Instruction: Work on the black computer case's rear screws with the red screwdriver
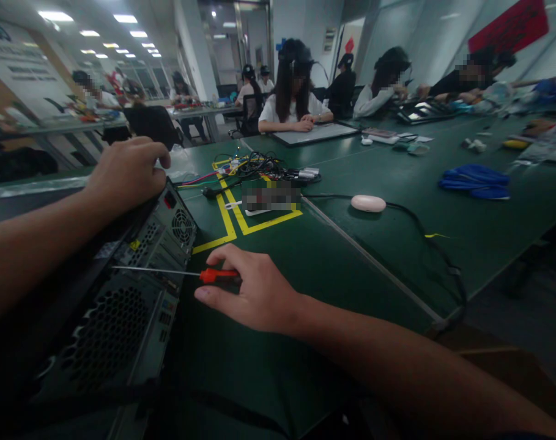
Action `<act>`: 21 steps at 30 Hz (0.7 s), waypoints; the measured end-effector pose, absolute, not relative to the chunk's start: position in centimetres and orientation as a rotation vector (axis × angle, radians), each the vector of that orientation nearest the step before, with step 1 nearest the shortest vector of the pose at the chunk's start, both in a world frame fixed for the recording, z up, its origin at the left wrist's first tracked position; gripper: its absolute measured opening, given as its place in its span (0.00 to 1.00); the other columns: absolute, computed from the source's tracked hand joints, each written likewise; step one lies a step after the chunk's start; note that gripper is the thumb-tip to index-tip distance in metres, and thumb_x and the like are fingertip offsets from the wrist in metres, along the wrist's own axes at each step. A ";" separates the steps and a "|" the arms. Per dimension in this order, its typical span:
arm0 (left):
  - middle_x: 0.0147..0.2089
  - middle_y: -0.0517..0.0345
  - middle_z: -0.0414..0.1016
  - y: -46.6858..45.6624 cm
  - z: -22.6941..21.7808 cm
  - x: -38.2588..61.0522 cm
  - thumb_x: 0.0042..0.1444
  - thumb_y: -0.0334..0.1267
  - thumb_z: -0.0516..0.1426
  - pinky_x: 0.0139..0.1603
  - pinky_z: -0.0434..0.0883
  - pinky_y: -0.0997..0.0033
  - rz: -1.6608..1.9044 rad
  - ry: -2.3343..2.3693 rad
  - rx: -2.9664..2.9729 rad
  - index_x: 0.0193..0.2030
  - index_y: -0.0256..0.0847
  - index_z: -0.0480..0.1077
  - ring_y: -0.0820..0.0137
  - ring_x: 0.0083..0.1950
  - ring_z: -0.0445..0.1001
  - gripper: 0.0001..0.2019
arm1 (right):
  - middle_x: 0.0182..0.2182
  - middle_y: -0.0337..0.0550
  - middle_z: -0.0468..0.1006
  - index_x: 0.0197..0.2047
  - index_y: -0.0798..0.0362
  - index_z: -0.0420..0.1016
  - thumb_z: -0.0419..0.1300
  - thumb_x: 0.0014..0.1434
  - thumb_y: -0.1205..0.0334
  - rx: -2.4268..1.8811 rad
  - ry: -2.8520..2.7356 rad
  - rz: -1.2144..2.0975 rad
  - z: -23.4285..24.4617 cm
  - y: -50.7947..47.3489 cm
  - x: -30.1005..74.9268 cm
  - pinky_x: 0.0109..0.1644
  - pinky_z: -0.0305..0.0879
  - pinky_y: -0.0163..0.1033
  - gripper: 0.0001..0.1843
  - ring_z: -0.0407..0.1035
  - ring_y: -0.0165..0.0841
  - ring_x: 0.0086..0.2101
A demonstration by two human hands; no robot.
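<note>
A dark computer case [156, 287] lies at the left, its rear panel with vents and ports turned towards me. My left hand [128, 168] bears on the case's upper far corner, its fingers curled in; the contact of the fingertips is partly hidden. In my right hand [254, 290] is a screwdriver [213, 275] with a red and black handle, held between thumb and fingers. Its long thin shaft points left, and the tip meets the rear panel near the side edge, below a yellow sticker [134, 244]. The screw under the tip is too small to make out.
Tangled cables [263, 165] lie beyond the case, near yellow tape [273, 223] on the green table [374, 348]. A pale oval device [368, 203] sits on a black cord. A blue bundle [474, 181] lies at the right. Several people work further back.
</note>
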State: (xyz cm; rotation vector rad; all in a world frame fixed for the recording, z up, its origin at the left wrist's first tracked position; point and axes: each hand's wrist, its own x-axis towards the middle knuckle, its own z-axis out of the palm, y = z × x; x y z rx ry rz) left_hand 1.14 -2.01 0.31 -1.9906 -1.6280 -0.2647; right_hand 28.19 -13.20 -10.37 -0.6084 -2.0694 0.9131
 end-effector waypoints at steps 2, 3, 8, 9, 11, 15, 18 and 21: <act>0.47 0.44 0.77 -2.1 0.3 1.2 0.60 0.37 0.48 0.49 0.70 0.55 -0.265 -1.630 -1.974 0.47 0.37 0.77 0.56 0.47 0.75 0.18 | 0.39 0.39 0.80 0.50 0.51 0.73 0.68 0.66 0.52 -0.603 -2.086 0.894 -10.4 -13.2 28.2 0.42 0.67 0.37 0.15 0.74 0.32 0.36; 0.47 0.44 0.77 -2.1 0.3 1.2 0.60 0.37 0.48 0.49 0.70 0.56 -0.261 -1.631 -1.971 0.47 0.37 0.76 0.56 0.47 0.75 0.18 | 0.39 0.38 0.79 0.49 0.51 0.73 0.67 0.66 0.54 -0.603 -2.093 0.881 -10.4 -13.2 28.3 0.41 0.67 0.38 0.13 0.73 0.32 0.35; 0.48 0.47 0.76 -2.3 0.4 1.3 0.61 0.38 0.49 0.50 0.70 0.57 -0.263 -1.649 -1.983 0.46 0.40 0.76 0.59 0.47 0.74 0.16 | 0.39 0.39 0.78 0.47 0.50 0.72 0.64 0.68 0.58 -0.609 -2.117 0.854 -10.2 -13.1 28.3 0.42 0.67 0.39 0.08 0.72 0.33 0.36; 0.48 0.46 0.76 -2.3 0.4 1.3 0.61 0.38 0.49 0.50 0.70 0.57 -0.274 -1.650 -1.992 0.47 0.41 0.76 0.58 0.47 0.74 0.16 | 0.39 0.39 0.78 0.47 0.50 0.71 0.64 0.68 0.58 -0.606 -2.120 0.857 -10.2 -13.1 28.3 0.42 0.67 0.39 0.08 0.72 0.33 0.36; 0.50 0.45 0.76 -2.4 0.5 1.3 0.62 0.39 0.48 0.50 0.71 0.56 -0.301 -1.662 -2.009 0.48 0.41 0.76 0.57 0.50 0.75 0.17 | 0.39 0.39 0.78 0.46 0.50 0.71 0.64 0.68 0.58 -0.609 -2.120 0.861 -10.1 -13.1 28.3 0.42 0.67 0.39 0.07 0.72 0.33 0.36; 0.55 0.43 0.77 -2.6 0.5 1.5 0.62 0.40 0.48 0.53 0.72 0.53 -0.337 -1.716 -1.998 0.53 0.41 0.76 0.53 0.54 0.75 0.19 | 0.40 0.39 0.79 0.47 0.49 0.71 0.64 0.68 0.58 -0.624 -2.130 0.867 -10.1 -13.1 28.4 0.43 0.67 0.39 0.08 0.73 0.33 0.37; 0.57 0.39 0.77 -2.7 0.6 1.8 0.62 0.39 0.48 0.54 0.72 0.49 -0.337 -1.726 -2.010 0.57 0.38 0.75 0.50 0.55 0.75 0.22 | 0.40 0.39 0.79 0.47 0.50 0.72 0.64 0.68 0.58 -0.624 -2.135 0.864 -10.1 -13.1 28.4 0.43 0.67 0.39 0.08 0.74 0.34 0.38; 0.57 0.39 0.77 -2.8 0.7 1.8 0.62 0.38 0.48 0.54 0.72 0.50 -0.323 -1.725 -2.016 0.60 0.37 0.73 0.50 0.57 0.75 0.23 | 0.40 0.40 0.79 0.47 0.50 0.72 0.64 0.68 0.58 -0.623 -2.128 0.857 -10.2 -13.1 28.3 0.44 0.67 0.39 0.08 0.74 0.34 0.38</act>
